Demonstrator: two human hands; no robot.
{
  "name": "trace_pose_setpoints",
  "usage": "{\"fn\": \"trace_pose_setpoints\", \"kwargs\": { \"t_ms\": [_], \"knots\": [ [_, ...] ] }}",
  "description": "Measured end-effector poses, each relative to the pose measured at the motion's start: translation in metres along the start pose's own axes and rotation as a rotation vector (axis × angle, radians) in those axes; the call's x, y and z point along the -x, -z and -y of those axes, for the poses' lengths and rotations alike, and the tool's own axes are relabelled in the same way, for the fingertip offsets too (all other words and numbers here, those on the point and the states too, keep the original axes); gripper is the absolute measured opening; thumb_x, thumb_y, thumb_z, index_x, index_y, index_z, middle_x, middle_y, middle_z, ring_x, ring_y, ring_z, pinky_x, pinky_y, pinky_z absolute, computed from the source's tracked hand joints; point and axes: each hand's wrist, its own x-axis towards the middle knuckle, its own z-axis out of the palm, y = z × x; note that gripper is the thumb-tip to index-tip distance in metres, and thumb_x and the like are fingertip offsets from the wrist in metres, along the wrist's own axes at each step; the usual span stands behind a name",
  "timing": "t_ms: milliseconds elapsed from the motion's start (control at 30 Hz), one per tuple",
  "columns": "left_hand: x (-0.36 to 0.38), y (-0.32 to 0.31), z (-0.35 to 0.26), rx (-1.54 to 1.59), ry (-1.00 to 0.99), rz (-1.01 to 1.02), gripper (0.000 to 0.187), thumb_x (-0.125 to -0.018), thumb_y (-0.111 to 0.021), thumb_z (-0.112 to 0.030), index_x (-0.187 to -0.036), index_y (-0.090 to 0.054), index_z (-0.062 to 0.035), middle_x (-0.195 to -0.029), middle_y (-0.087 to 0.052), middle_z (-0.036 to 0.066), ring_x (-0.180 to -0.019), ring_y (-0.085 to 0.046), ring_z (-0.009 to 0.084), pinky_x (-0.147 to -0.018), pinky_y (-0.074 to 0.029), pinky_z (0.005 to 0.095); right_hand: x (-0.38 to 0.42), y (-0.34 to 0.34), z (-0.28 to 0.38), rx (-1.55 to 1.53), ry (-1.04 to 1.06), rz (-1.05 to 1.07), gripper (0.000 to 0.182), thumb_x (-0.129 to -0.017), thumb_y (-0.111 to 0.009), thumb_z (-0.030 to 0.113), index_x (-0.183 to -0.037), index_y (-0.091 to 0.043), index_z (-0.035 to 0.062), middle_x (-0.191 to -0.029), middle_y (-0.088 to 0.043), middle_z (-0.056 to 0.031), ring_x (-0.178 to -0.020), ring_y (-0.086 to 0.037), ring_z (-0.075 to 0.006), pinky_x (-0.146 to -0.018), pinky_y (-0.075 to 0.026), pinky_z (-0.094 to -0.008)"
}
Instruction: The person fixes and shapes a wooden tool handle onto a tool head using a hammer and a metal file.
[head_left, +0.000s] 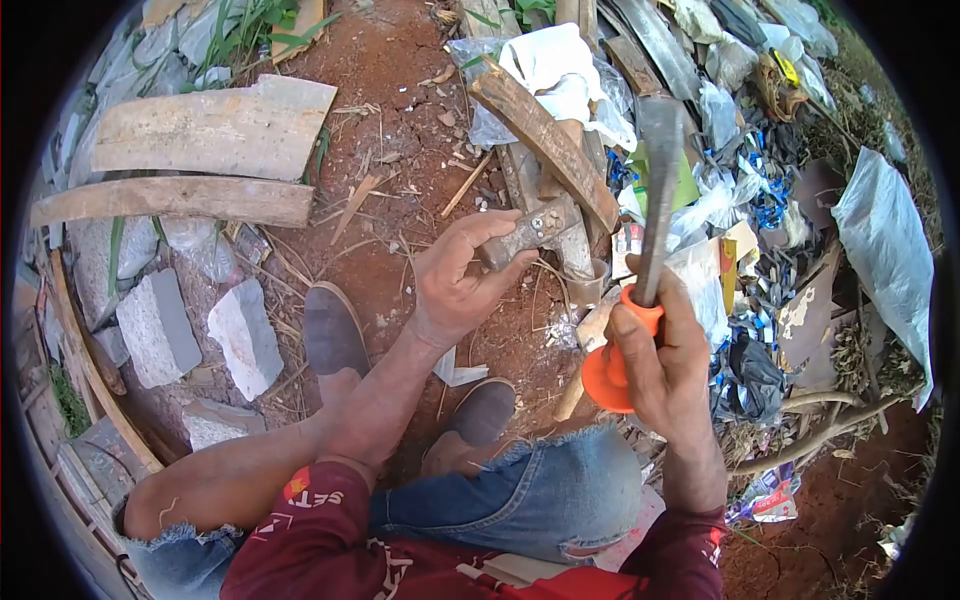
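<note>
My left hand [465, 275] is closed around one end of a worn metal head, which looks like a club hammer [535, 230]. Light bits, like a handle end with wedges, show in the middle of its top. Its handle seems to point down and away, mostly hidden. In my right hand [662, 360] is a steel chisel [658, 190] with an orange hand guard [605, 380]. The chisel stands nearly upright, its bare shaft rising above my fist. The two tools are apart. A wooden plank [550, 140] lies just beyond the hammer head.
Broken concrete blocks [160, 328] and boards [215, 130] lie on the left. Plastic bags [885, 260], scraps and blue wrappers cover the right, with a branch [820, 435] below. My shoes [335, 330] rest on red soil [390, 170].
</note>
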Motion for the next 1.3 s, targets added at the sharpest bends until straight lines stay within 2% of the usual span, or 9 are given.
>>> {"fn": "trace_pose_setpoints", "kwargs": {
  "t_ms": [133, 267, 433, 533, 733, 867, 1067, 1200, 1300],
  "knots": [
    [0.0, -0.005, 0.0, 0.002, -0.051, -0.017, 0.039, -0.076, -0.087, -0.006, -0.107, -0.063, 0.0, -0.107, -0.071, 0.019, -0.095, -0.073, 0.0283, -0.078, -0.06, 0.0347, -0.002, -0.033, -0.025, 0.098, 0.159, -0.253, 0.045, -0.101, -0.06, 0.016, -0.136, -0.044, -0.0075, -0.081, -0.063, -0.01, -0.073, -0.067, -0.0224, -0.067, -0.053, -0.0343],
    [-0.007, -0.006, 0.004, -0.015, -0.064, 0.004, 0.039, -0.075, -0.087, -0.006, -0.106, -0.063, -0.0002, -0.107, -0.072, 0.019, -0.095, -0.073, 0.0284, -0.078, -0.06, 0.0348, -0.004, -0.007, -0.021, 0.249, 0.038, 0.208, 0.048, -0.094, -0.067, 0.012, -0.134, -0.048, -0.0051, -0.083, -0.067, -0.0199, -0.077, -0.072, -0.0345, -0.069, -0.056, -0.0397],
    [0.0, -0.005, 0.0, -0.004, -0.029, -0.002, 0.037, -0.075, -0.087, -0.006, -0.104, -0.065, -0.0005, -0.106, -0.072, 0.018, -0.096, -0.073, 0.0286, -0.079, -0.059, 0.0352, 0.001, -0.026, -0.031, -0.178, 0.174, -0.335, 0.042, -0.098, -0.062, 0.008, -0.135, -0.045, -0.0059, -0.09, -0.063, -0.0179, -0.08, -0.068, -0.0183, -0.068, -0.053, -0.0326],
    [0.005, -0.004, -0.004, -0.021, -0.019, 0.006, 0.037, -0.074, -0.087, -0.006, -0.104, -0.065, -0.0005, -0.106, -0.073, 0.018, -0.097, -0.073, 0.0287, -0.08, -0.059, 0.0356, -0.014, -0.009, -0.036, 0.32, -0.174, 0.367, 0.039, -0.099, -0.062, 0.011, -0.131, -0.047, -0.0063, -0.079, -0.061, -0.0134, -0.07, -0.066, -0.0197, -0.064, -0.053, -0.0332],
    [0.001, -0.006, 0.002, -0.028, -0.035, -0.031, 0.037, -0.073, -0.088, -0.005, -0.103, -0.066, -0.0015, -0.105, -0.073, 0.017, -0.096, -0.073, 0.0286, -0.081, -0.059, 0.0359, -0.001, -0.009, -0.015, -0.118, 0.213, -0.351, 0.044, -0.101, -0.059, 0.012, -0.137, -0.042, -0.0064, -0.077, -0.06, -0.0063, -0.069, -0.061, -0.012, -0.061, -0.05, -0.0308],
    [0.007, -0.002, -0.005, -0.04, -0.019, -0.002, 0.037, -0.073, -0.088, -0.005, -0.103, -0.067, -0.0008, -0.104, -0.073, 0.017, -0.097, -0.073, 0.0286, -0.082, -0.059, 0.036, -0.02, -0.005, -0.027, 0.351, -0.227, 0.373, 0.04, -0.1, -0.062, 0.017, -0.13, -0.047, -0.0052, -0.074, -0.06, -0.0131, -0.063, -0.064, -0.014, -0.056, -0.049, -0.0302],
    [0.002, -0.006, 0.003, -0.038, -0.064, -0.022, 0.039, -0.073, -0.088, -0.005, -0.104, -0.065, -0.0005, -0.105, -0.072, 0.018, -0.096, -0.073, 0.0291, -0.081, -0.059, 0.0356, -0.011, -0.01, -0.005, -0.106, 0.199, -0.377, 0.033, -0.108, -0.047, 0.021, -0.13, -0.046, -0.003, -0.073, -0.058, -0.0048, -0.064, -0.057, -0.009, -0.059, -0.047, -0.026],
    [0.01, -0.005, -0.005, -0.02, -0.06, 0.011, 0.038, -0.073, -0.088, -0.004, -0.103, -0.065, 0.0003, -0.107, -0.072, 0.019, -0.097, -0.072, 0.0292, -0.081, -0.059, 0.0355, -0.023, -0.005, -0.028, 0.499, -0.171, 0.361, 0.036, -0.102, -0.059, 0.019, -0.127, -0.048, -0.005, -0.072, -0.06, -0.0062, -0.064, -0.062, -0.0111, -0.056, -0.049, -0.0276],
    [0.01, -0.006, 0.0, -0.034, -0.046, -0.001, 0.038, -0.073, -0.088, -0.004, -0.103, -0.065, -0.0003, -0.108, -0.072, 0.019, -0.098, -0.072, 0.0291, -0.081, -0.059, 0.0354, -0.009, 0.014, 0.01, -0.126, -0.188, 0.059, 0.034, -0.104, -0.058, 0.02, -0.125, -0.051, -0.0051, -0.072, -0.06, -0.005, -0.066, -0.061, -0.0094, -0.058, -0.049, -0.0268]
  ]
}}
